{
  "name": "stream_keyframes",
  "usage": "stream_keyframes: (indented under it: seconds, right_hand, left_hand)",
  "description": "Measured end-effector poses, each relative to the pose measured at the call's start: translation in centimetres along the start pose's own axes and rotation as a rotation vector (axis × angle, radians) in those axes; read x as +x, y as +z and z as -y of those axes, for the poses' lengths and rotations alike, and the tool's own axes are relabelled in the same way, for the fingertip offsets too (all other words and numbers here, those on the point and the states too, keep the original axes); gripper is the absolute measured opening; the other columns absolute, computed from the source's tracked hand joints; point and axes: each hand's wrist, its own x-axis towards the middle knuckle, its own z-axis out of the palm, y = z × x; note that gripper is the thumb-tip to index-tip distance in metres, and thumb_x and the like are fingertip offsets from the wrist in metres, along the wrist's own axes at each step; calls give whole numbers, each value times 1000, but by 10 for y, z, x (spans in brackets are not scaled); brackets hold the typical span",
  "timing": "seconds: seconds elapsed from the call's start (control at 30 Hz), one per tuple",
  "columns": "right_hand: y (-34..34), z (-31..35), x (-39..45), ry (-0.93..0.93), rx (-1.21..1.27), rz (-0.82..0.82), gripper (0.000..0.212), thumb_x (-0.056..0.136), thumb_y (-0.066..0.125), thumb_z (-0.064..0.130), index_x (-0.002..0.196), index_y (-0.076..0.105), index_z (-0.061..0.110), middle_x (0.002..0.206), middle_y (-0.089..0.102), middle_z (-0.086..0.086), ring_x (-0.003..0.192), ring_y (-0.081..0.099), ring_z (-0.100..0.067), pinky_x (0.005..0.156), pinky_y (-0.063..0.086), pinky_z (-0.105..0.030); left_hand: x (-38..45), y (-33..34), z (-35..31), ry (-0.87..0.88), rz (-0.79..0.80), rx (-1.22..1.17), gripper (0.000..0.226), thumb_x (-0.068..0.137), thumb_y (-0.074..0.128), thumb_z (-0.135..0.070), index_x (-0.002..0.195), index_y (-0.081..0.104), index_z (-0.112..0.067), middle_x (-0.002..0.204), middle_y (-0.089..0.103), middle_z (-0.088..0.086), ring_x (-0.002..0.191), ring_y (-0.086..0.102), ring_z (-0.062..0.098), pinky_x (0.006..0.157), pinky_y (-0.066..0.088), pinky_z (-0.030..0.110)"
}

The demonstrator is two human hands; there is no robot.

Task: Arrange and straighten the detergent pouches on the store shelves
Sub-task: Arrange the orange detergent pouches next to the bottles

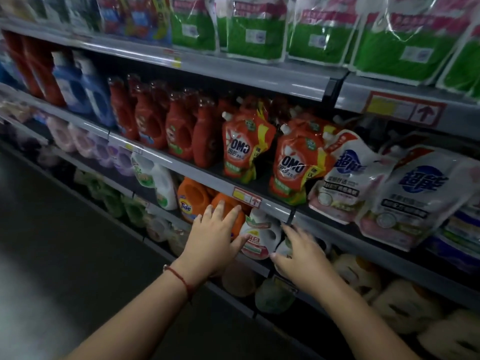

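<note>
Two orange OMO detergent pouches (244, 149) (296, 167) stand on the middle shelf, the right one leaning. Beside them two white and pink pouches (345, 178) (413, 196) slump forward over the shelf edge. Green and white pouches (255, 35) line the top shelf. My left hand (215, 237) hovers with fingers spread in front of an orange Tide bottle (192, 201) on the shelf below. My right hand (298, 253) is blurred, fingers apart, by a white bottle (257, 237). Neither hand holds anything.
Red bottles (179, 131) and blue bottles (85, 84) fill the middle shelf to the left. A price tag (246, 197) sits on the shelf rail (181, 165) above my hands. Cream bottles (405, 305) crowd the lowest shelf. The dark aisle floor (52, 255) lies left.
</note>
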Motion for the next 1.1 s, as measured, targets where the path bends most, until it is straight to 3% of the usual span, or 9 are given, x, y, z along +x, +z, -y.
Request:
stream_keyframes:
  seconds: [0.23,0.33,0.47,0.57,0.7,0.8,0.93,1.03,1.1]
  right_hand:
    - [15,16,59,-14,142,29,67,89,60,46,148,31,33,146,39,2,135,40,-22,108,39,-41]
    - [15,22,95,33,320,59,69,87,60,46,149,31,36,146,44,3,132,45,-21,106,42,-42]
    - [15,34,143,60,507,96,65,91,62,40,148,30,41,137,47,14,126,46,-11,99,41,-31]
    - [25,45,181,95,637,88,65,88,66,42,144,33,47,150,39,10,133,43,-16,106,42,-40]
    - [26,64,212,103,815,-68,63,93,61,38,149,31,33,146,38,8,132,41,-16,98,40,-34]
    - [31,74,233,191,1075,-182,67,88,65,43,147,33,39,143,47,6,120,57,-17,90,51,-38]
    - [32,95,258,191,1156,-315,42,99,54,26,141,47,30,123,63,3,98,69,-16,74,54,-27]
    - [33,116,264,228,1144,-407,29,101,51,26,130,58,23,118,66,0,98,68,-16,73,54,-28]
    - [37,124,266,276,1099,-463,23,100,53,29,120,62,21,114,68,-4,97,67,-18,82,55,-39]
  left_hand:
    - [54,11,25,49,-50,-6,69,93,42,-62,152,29,-29,156,34,9,137,39,31,107,40,45]
    - [90,12,36,-2,-3,-59,69,95,46,-59,155,26,-32,163,23,10,145,31,32,112,35,48]
    - [138,13,49,-24,39,-131,68,98,45,-57,157,22,-32,166,16,7,150,20,29,117,25,45]
    - [166,21,61,-56,16,-230,66,99,45,-56,156,23,-31,165,17,4,149,23,27,116,28,43]
    - [186,37,77,0,-65,-411,68,99,50,-50,157,23,-29,163,25,7,145,32,29,114,36,43]
    - [211,40,90,86,-132,-614,65,98,55,-43,155,27,-29,157,36,1,135,46,19,106,45,36]
    - [243,30,97,243,-105,-1042,61,100,57,-24,154,29,-27,147,49,-7,133,50,10,106,47,38]
    - [250,16,105,307,-43,-1221,58,102,55,-13,153,28,-20,139,54,-16,128,52,-2,101,47,19]
    - [256,15,117,344,13,-1276,59,102,56,-14,154,29,-19,142,54,-12,129,52,2,102,46,21]
